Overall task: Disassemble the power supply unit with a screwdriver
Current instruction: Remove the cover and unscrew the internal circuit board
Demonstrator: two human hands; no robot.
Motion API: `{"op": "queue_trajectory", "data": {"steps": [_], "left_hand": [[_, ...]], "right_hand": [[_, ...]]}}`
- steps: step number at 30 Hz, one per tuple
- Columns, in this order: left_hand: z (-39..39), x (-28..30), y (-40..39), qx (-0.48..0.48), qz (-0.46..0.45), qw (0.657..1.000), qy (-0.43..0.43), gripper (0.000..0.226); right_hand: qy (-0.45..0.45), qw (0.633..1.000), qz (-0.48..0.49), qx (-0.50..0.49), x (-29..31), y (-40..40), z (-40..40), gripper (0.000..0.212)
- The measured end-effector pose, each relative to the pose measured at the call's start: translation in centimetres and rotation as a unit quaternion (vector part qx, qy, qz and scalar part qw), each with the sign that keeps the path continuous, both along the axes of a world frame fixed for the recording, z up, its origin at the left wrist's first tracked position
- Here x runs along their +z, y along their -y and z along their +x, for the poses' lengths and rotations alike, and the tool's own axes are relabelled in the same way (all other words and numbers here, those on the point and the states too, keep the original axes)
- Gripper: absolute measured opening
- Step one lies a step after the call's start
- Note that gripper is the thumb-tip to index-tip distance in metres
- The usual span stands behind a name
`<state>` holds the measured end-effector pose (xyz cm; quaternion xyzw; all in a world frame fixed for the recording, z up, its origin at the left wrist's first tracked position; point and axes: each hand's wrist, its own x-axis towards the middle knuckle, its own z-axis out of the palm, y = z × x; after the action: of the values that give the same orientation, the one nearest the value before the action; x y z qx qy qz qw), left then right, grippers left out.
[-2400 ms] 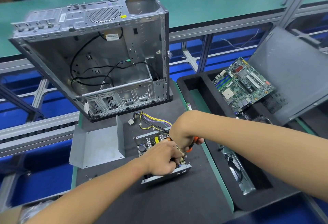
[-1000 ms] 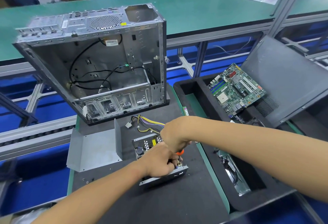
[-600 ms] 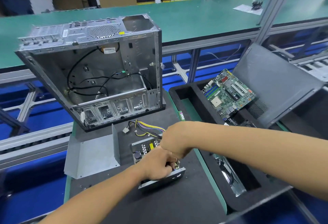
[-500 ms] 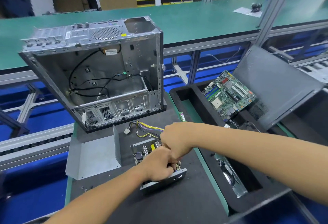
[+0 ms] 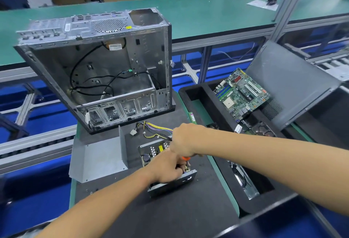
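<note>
The opened power supply unit (image 5: 151, 152) lies on the black mat (image 5: 179, 209), its circuit board exposed and coloured wires (image 5: 154, 130) trailing toward the case. My left hand (image 5: 166, 168) grips the unit's near metal wall. My right hand (image 5: 184, 140) holds an orange-handled screwdriver (image 5: 186, 158) upright over the board, just above my left hand. The screwdriver tip is hidden behind my fingers.
The removed grey metal cover (image 5: 98, 159) lies left of the unit. An empty computer case (image 5: 102, 71) stands behind it. To the right, a black foam tray (image 5: 198, 94) holds a motherboard (image 5: 241, 94), and a grey side panel (image 5: 290, 81) leans there.
Both hands have stayed on the unit and screwdriver, with small shifts of the right hand over the board. The camera has moved slightly.
</note>
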<state>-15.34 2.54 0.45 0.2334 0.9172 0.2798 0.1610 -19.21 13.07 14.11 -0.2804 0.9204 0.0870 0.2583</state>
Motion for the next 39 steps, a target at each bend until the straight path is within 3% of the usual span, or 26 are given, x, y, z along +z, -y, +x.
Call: {"op": "queue_trajectory", "data": {"steps": [6, 12, 15, 19, 21, 26, 33, 39], "left_hand": [[0.1, 0.2, -0.2, -0.002, 0.008, 0.999, -0.031, 0.018], [0.0, 0.5, -0.3, -0.012, 0.036, 0.999, -0.038, 0.013], [0.1, 0.3, -0.3, -0.013, 0.025, 0.999, -0.039, 0.015], [0.2, 0.5, -0.4, 0.007, 0.009, 1.0, -0.024, 0.02], [0.2, 0.4, -0.3, 0.003, -0.003, 1.0, -0.031, 0.022], [0.2, 0.3, -0.2, 0.005, -0.032, 0.999, -0.024, 0.026], [0.1, 0.5, -0.5, -0.002, 0.002, 1.0, -0.018, 0.017], [0.2, 0.3, -0.2, -0.001, -0.048, 0.998, -0.034, 0.028]], "right_hand": [[0.025, 0.98, 0.094, 0.172, 1.1, 0.0, -0.8, 0.024], [-0.009, 0.949, 0.04, 0.311, 2.4, -1.5, -1.0, 0.027], [0.006, 0.959, 0.003, 0.282, 2.0, -1.9, -1.2, 0.016], [-0.034, 0.968, 0.062, 0.24, 1.2, -1.3, -0.8, 0.022], [-0.011, 0.975, 0.05, 0.218, 0.9, -1.0, -0.6, 0.018], [0.044, 0.955, -0.005, 0.294, 2.1, -1.6, -0.8, 0.026], [-0.012, 0.976, 0.038, 0.214, 1.2, -1.6, -0.9, 0.021], [0.091, 0.961, 0.005, 0.261, 2.1, -2.0, -0.7, 0.028]]}}
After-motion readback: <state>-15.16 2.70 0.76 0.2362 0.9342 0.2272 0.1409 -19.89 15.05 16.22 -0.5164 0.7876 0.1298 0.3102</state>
